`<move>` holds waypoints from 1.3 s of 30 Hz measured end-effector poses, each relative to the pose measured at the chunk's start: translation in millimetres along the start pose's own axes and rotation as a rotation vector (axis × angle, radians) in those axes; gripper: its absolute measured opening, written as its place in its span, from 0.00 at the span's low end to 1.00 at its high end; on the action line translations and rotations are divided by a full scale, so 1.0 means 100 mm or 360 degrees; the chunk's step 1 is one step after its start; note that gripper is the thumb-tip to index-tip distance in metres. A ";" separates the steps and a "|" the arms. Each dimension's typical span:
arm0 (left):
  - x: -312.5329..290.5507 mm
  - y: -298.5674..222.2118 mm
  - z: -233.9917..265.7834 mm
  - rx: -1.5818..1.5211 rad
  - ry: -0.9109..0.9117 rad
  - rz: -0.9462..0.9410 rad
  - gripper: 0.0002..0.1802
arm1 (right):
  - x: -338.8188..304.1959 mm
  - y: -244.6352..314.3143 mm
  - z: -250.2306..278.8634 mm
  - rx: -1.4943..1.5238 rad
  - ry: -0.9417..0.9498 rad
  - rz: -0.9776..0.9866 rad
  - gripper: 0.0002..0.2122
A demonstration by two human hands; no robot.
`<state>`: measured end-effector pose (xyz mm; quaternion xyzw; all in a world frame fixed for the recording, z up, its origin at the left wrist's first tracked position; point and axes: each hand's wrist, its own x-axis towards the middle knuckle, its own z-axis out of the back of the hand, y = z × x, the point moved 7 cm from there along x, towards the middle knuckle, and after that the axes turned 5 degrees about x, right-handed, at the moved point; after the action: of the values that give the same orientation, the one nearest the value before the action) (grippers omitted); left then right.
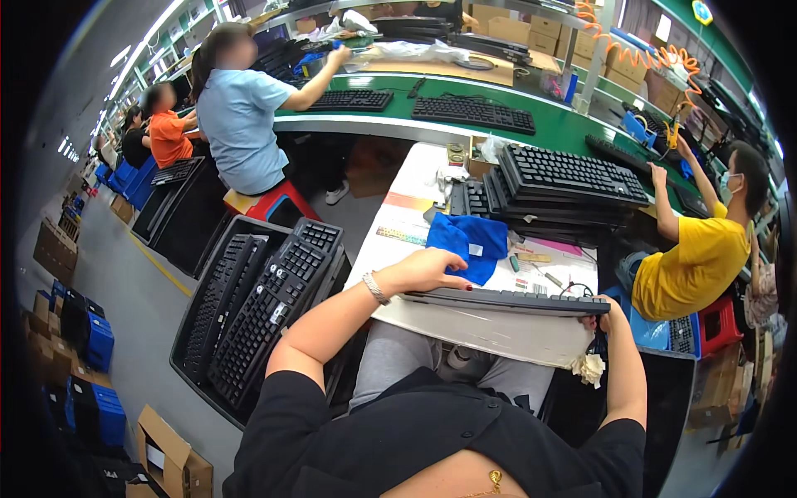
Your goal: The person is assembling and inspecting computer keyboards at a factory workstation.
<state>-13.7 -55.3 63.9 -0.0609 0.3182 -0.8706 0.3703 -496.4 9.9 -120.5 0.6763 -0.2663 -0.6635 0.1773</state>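
A black keyboard stands tilted up on its long edge near the front of the white table, its keys seen at a steep slant. My left hand grips its left end, thumb on the near side. Around the right end my right hand is closed, partly hidden by the keyboard. A dark cable lies by that hand. Just beyond my left hand a blue cloth lies crumpled on the table. Behind it rises a stack of black keyboards.
A black bin with several keyboards stands at my left. A green conveyor with keyboards crosses ahead. One co-worker in blue sits ahead left, another in yellow at right. Crumpled tape hangs at the table's near right corner.
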 end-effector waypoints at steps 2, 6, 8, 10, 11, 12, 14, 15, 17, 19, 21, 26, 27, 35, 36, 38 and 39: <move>0.03 -0.29 -0.06 0.0241 -0.0162 -0.0145 0.30 | -0.06 0.00 -0.01 0.0114 -0.0001 -0.0005 0.08; -0.16 -0.38 -0.29 0.0523 -0.0319 -0.0377 0.29 | -0.25 0.12 -0.24 -0.0244 -0.0108 0.0072 0.08; -0.34 -0.46 -0.41 0.0709 -0.0418 -0.0545 0.29 | -0.50 0.32 -0.44 -0.0664 -0.0203 0.0187 0.08; -0.36 -0.49 -0.50 0.0856 -0.0356 -0.0529 0.29 | -0.63 0.51 -0.41 -0.0838 -0.0339 0.0266 0.09; -0.36 -0.49 -0.59 0.0998 -0.0284 -0.0512 0.30 | -0.68 0.61 -0.37 -0.1013 -0.0471 0.0334 0.11; -0.36 -0.49 -0.69 0.1137 -0.0210 -0.0497 0.31 | -0.73 0.74 -0.33 -0.1189 -0.0599 0.0396 0.13; -0.48 -0.53 -0.92 0.1226 -0.0208 -0.0541 0.31 | -0.98 0.99 -0.53 -0.1427 -0.0741 0.0458 0.15; -0.52 -0.57 -0.96 0.1186 -0.0293 -0.0626 0.30 | -1.01 1.10 -0.60 -0.1401 -0.0573 0.0606 0.13; -0.55 -0.45 -1.20 0.1117 -0.0297 -0.0628 0.31 | -1.03 1.25 -0.90 -0.1327 -0.0404 0.0793 0.12; -0.62 -0.42 -1.42 0.1070 -0.0299 -0.0656 0.32 | -0.94 1.14 -1.12 -0.1345 -0.0132 0.0785 0.13; -0.63 -0.39 -1.50 0.1111 -0.0336 -0.0613 0.33 | -1.01 1.12 -1.53 -0.1485 0.0095 0.0733 0.15; -0.61 -0.34 -1.61 0.1211 -0.0399 -0.0583 0.36 | -0.45 0.78 -1.98 -0.1728 0.0403 0.0544 0.21; -0.63 -0.33 -1.64 0.1236 -0.0405 -0.0571 0.37 | -0.32 0.74 -2.05 -0.1772 0.0459 0.0571 0.23; -0.69 -0.19 -1.90 0.1353 -0.0491 -0.0478 0.41 | -0.19 0.72 -2.38 -0.1810 0.0616 0.0445 0.25; -0.70 -0.16 -1.94 0.1384 -0.0538 -0.0470 0.41 | -0.19 0.72 -2.39 -0.1847 0.0640 0.0388 0.24; -0.71 -0.10 -2.02 0.1447 -0.0632 -0.0455 0.41 | -0.22 0.71 -2.42 -0.1918 0.0688 0.0274 0.23; -0.71 -0.09 -2.04 0.1441 -0.0629 -0.0455 0.41 | -0.22 0.71 -2.42 -0.1917 0.0688 0.0268 0.23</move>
<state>-37.9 101.6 -82.5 -0.1009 -0.1783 -0.9349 0.2898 -264.3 -60.7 -46.7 0.5536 0.1424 -0.5294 0.6269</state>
